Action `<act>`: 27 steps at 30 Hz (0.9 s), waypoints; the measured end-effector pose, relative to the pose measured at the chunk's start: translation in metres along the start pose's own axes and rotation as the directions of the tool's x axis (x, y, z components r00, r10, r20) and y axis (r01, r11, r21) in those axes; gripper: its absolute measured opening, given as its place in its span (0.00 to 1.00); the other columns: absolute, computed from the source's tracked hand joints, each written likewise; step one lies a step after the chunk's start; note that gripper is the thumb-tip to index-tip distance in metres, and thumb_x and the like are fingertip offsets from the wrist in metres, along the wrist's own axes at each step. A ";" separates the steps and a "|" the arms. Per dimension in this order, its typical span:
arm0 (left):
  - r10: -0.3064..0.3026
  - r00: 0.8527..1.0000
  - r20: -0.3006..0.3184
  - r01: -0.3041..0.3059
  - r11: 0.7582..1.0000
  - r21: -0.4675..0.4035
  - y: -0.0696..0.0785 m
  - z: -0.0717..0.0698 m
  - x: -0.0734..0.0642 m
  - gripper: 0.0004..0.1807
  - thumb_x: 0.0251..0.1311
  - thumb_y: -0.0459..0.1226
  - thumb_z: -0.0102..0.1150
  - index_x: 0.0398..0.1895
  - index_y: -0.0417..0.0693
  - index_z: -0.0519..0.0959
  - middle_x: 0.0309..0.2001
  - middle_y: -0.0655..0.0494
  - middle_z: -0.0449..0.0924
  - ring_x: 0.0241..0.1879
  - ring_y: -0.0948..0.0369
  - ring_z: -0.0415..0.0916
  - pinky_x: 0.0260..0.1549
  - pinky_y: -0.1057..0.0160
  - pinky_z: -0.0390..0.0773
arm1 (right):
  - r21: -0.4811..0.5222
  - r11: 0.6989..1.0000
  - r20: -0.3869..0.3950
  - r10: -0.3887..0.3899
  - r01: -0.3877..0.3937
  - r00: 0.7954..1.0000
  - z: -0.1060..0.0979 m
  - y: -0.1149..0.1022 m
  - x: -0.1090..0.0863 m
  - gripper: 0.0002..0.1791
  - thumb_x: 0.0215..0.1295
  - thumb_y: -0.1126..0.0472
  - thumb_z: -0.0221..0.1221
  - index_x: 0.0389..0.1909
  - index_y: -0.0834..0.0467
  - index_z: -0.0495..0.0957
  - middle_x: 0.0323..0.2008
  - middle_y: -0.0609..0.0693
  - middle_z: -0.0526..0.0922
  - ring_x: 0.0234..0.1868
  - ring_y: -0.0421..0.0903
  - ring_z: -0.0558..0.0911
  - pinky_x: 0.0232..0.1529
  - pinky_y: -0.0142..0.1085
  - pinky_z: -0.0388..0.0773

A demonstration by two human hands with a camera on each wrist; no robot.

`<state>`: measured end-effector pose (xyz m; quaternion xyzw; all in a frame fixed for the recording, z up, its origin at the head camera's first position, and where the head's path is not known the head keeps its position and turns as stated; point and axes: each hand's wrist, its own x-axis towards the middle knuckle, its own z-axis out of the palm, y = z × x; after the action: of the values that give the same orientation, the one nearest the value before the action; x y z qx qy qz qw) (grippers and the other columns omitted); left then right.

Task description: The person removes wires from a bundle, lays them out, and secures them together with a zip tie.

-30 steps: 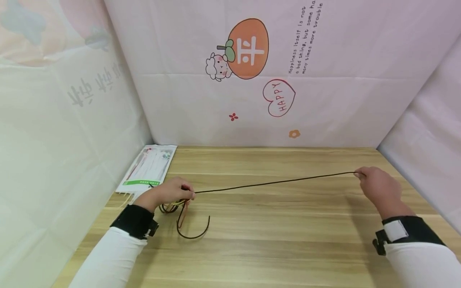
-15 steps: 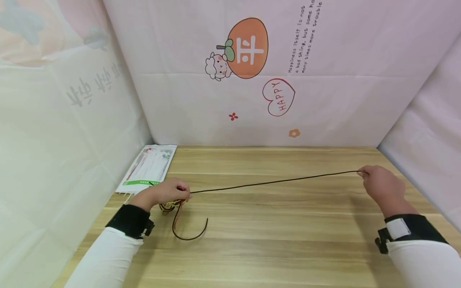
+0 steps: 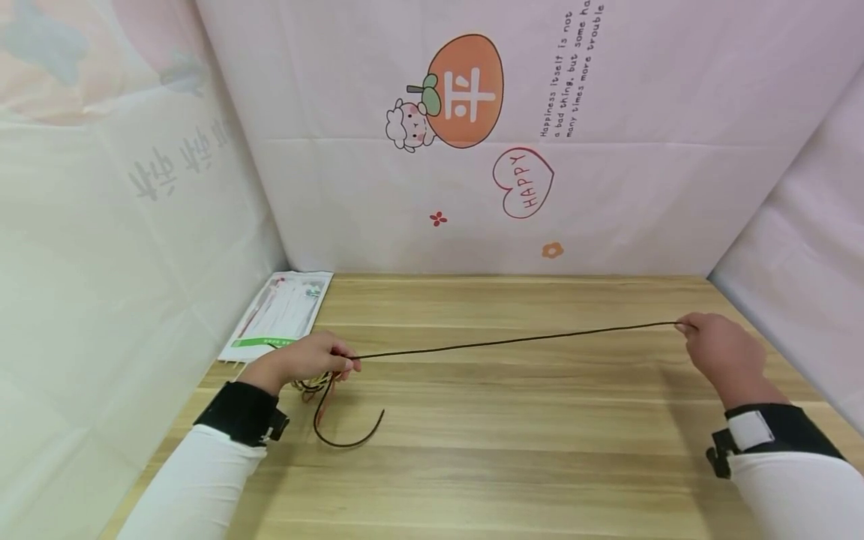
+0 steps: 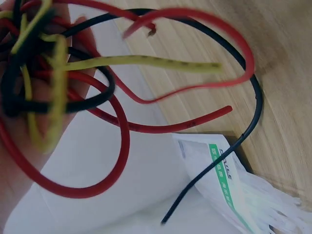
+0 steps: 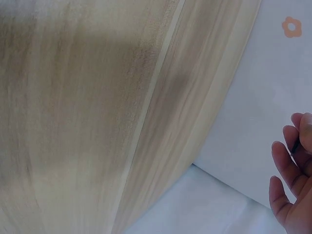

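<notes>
A black wire (image 3: 513, 341) runs nearly straight between the two hands above the table. My left hand (image 3: 307, 357) grips a bundle of coiled wires; in the left wrist view red wire (image 4: 165, 127), yellow wire (image 4: 146, 60) and dark wire (image 4: 251, 117) loop out from the palm. One loose black end (image 3: 344, 445) curves down below this hand in the head view. Over at the right, my right hand (image 3: 725, 356) pinches the far end of the black wire between thumb and fingers. A short dark tip (image 5: 295, 146) shows between those fingers in the right wrist view.
A white plastic packet (image 3: 277, 311) with a green stripe lies at the table's back left corner, close behind the left hand. Printed cloth walls (image 3: 378, 202) enclose the wooden table (image 3: 506, 435) at the back and both sides.
The left hand has shifted a little to the left and the right hand a little to the right, the black wire still stretched between them. The loose black end has swung slightly left.
</notes>
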<state>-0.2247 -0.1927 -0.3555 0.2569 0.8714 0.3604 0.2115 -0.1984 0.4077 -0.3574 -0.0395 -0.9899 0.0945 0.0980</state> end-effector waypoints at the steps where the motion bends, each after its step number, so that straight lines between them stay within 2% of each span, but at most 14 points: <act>1: -0.003 1.000 -0.005 0.003 1.000 0.005 0.000 0.000 0.000 0.10 0.65 0.29 0.51 0.37 0.32 0.82 0.28 0.53 0.80 0.31 0.63 0.73 0.36 0.61 0.74 | 0.001 1.000 -0.008 -0.002 0.002 1.000 0.000 0.000 0.000 0.14 0.72 0.59 0.51 0.49 0.65 0.77 0.45 0.72 0.78 0.35 0.69 0.79 0.21 0.49 0.68; 4: -0.015 1.000 -0.016 0.015 1.000 0.025 0.001 0.001 0.000 0.10 0.65 0.32 0.53 0.31 0.34 0.81 0.23 0.56 0.78 0.26 0.62 0.70 0.31 0.63 0.71 | -0.002 1.000 -0.019 -0.008 0.008 1.000 -0.003 -0.001 0.000 0.14 0.71 0.60 0.51 0.48 0.65 0.77 0.44 0.72 0.79 0.34 0.69 0.79 0.20 0.49 0.69; 6: -0.015 1.000 -0.022 0.016 0.999 0.046 0.001 0.002 0.000 0.12 0.65 0.34 0.54 0.27 0.35 0.81 0.20 0.57 0.76 0.22 0.63 0.68 0.28 0.64 0.69 | -0.006 1.000 -0.008 -0.002 0.002 1.000 -0.005 -0.002 0.000 0.14 0.72 0.60 0.51 0.48 0.64 0.77 0.46 0.72 0.78 0.38 0.71 0.78 0.21 0.51 0.70; 9: -0.012 1.000 -0.022 0.013 0.998 0.058 0.000 0.003 0.000 0.12 0.65 0.35 0.56 0.28 0.36 0.82 0.15 0.59 0.72 0.17 0.64 0.66 0.23 0.65 0.67 | -0.012 1.000 0.013 0.004 -0.004 1.000 -0.006 -0.002 0.001 0.13 0.72 0.60 0.51 0.49 0.64 0.77 0.47 0.71 0.78 0.42 0.72 0.77 0.23 0.53 0.71; 12: -0.016 1.000 -0.020 0.017 0.997 0.073 -0.002 0.004 0.000 0.13 0.66 0.37 0.56 0.29 0.36 0.82 0.14 0.59 0.72 0.16 0.65 0.66 0.22 0.66 0.67 | -0.015 1.000 0.017 0.005 -0.004 1.000 -0.006 -0.002 0.002 0.14 0.71 0.60 0.51 0.49 0.64 0.77 0.48 0.71 0.78 0.42 0.71 0.77 0.24 0.54 0.72; 16: -0.010 1.000 -0.015 0.011 0.996 0.086 -0.004 0.004 -0.003 0.15 0.67 0.39 0.55 0.27 0.37 0.81 0.17 0.58 0.75 0.20 0.63 0.68 0.25 0.63 0.69 | -0.017 1.000 0.015 0.006 -0.006 1.000 -0.006 0.001 0.002 0.14 0.72 0.60 0.51 0.51 0.64 0.76 0.48 0.71 0.78 0.43 0.70 0.77 0.29 0.56 0.72; 19: 0.018 1.000 -0.011 -0.017 0.997 0.069 -0.005 0.002 -0.004 0.13 0.67 0.35 0.53 0.29 0.37 0.82 0.27 0.53 0.81 0.27 0.62 0.73 0.31 0.61 0.72 | -0.020 1.000 0.002 0.001 -0.001 1.000 -0.005 0.004 0.002 0.14 0.71 0.61 0.51 0.50 0.65 0.76 0.48 0.71 0.78 0.43 0.70 0.77 0.32 0.57 0.72; 23: 0.040 0.999 -0.003 -0.040 0.998 0.057 -0.006 0.001 -0.006 0.11 0.62 0.30 0.51 0.31 0.37 0.83 0.36 0.50 0.82 0.32 0.62 0.74 0.34 0.61 0.73 | -0.017 1.000 -0.013 -0.003 0.003 1.000 -0.006 0.006 0.001 0.14 0.70 0.62 0.52 0.49 0.67 0.76 0.47 0.72 0.78 0.41 0.70 0.77 0.29 0.53 0.72; 27: 0.021 1.000 -0.014 -0.020 0.997 0.069 -0.006 0.000 -0.008 0.09 0.56 0.31 0.53 0.26 0.39 0.83 0.28 0.56 0.79 0.26 0.63 0.68 0.28 0.63 0.69 | -0.021 1.000 0.003 0.023 -0.023 1.000 -0.009 0.006 0.001 0.14 0.71 0.62 0.52 0.50 0.66 0.76 0.47 0.72 0.77 0.41 0.69 0.77 0.26 0.51 0.72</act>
<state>-0.2204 -0.2008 -0.3591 0.2702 0.8823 0.3340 0.1923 -0.1970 0.4153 -0.3499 -0.0519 -0.9904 0.0854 0.0951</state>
